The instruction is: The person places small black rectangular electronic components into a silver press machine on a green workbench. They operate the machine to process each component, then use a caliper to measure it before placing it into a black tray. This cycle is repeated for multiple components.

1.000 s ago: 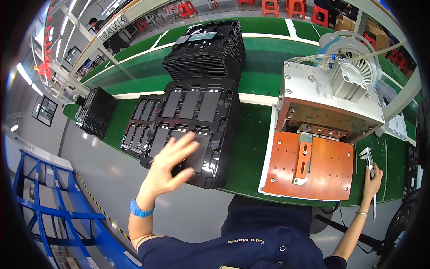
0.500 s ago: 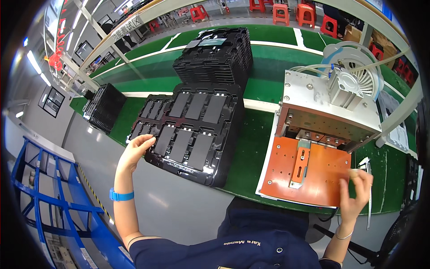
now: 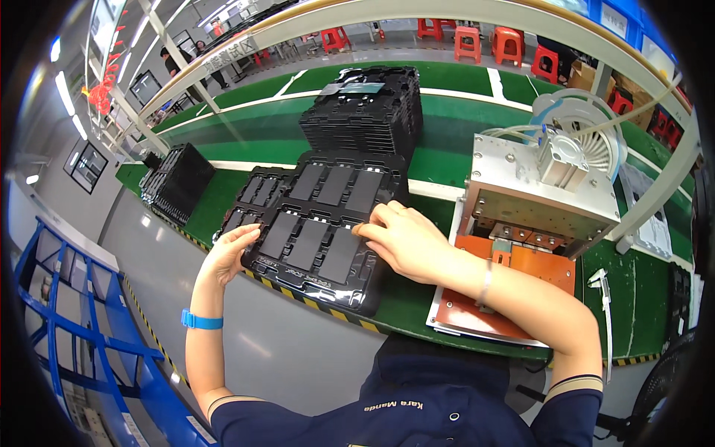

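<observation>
A black plastic tray holds two rows of flat black rectangular pieces with small pale tabs at their far ends. My right hand reaches across to the front row, fingertips pinched together at the tab end of the rightmost flat black piece. Whether that piece is gripped is hidden by the fingers. At the tray's left side, my left hand has thumb and fingertips closed together; anything between them is too small to tell. A second tray with similar pieces adjoins on the left.
Behind the tray rises a tall stack of black trays; another stack stands far left. Under my right forearm is a metal press with an orange plate. A caliper lies right of it. A blue rack stands lower left.
My right hand has moved left from the orange plate's right edge to the tray, its fingers now pinched. The left hand stays nearly in place. The view has shifted slightly.
</observation>
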Demonstrator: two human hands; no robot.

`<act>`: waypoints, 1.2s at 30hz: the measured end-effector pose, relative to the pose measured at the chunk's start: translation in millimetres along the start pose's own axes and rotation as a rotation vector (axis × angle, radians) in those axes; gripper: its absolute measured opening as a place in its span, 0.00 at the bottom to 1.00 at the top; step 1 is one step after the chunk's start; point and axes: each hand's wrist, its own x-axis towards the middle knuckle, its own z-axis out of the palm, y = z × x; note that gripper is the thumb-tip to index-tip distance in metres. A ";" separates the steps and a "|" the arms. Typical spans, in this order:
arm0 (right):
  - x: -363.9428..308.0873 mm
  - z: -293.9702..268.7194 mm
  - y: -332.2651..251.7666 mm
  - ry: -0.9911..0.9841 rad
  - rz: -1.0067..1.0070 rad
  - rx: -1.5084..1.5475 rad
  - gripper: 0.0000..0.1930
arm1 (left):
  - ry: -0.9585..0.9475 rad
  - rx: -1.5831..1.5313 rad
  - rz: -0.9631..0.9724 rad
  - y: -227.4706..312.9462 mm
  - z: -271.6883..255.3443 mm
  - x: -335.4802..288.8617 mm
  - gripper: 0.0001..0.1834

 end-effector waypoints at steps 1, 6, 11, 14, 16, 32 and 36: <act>5.2 6.6 -0.1 -0.002 0.021 0.002 0.13 | -0.022 -0.089 0.005 -1.8 0.1 -6.1 0.18; 13.5 22.6 -0.6 -0.006 0.071 -0.021 0.11 | 0.079 -0.574 0.110 -36.9 20.8 -36.7 0.17; 12.1 17.1 -4.8 0.008 0.111 0.015 0.16 | 0.063 -0.647 0.257 -43.7 76.9 -69.3 0.20; 5.3 5.4 -7.6 0.097 0.151 0.089 0.19 | 0.107 -0.566 0.282 -46.3 83.8 -66.5 0.23; -3.2 -7.6 -10.1 0.153 0.149 0.099 0.19 | 0.164 -0.585 0.311 -44.5 84.6 -60.1 0.23; -33.6 -24.0 -7.2 0.234 0.150 0.139 0.10 | 0.211 -0.720 0.554 -77.9 -177.1 69.6 0.19; -33.4 -22.4 -6.7 0.219 0.160 0.157 0.08 | 0.307 -0.696 0.559 -112.5 -179.6 99.6 0.23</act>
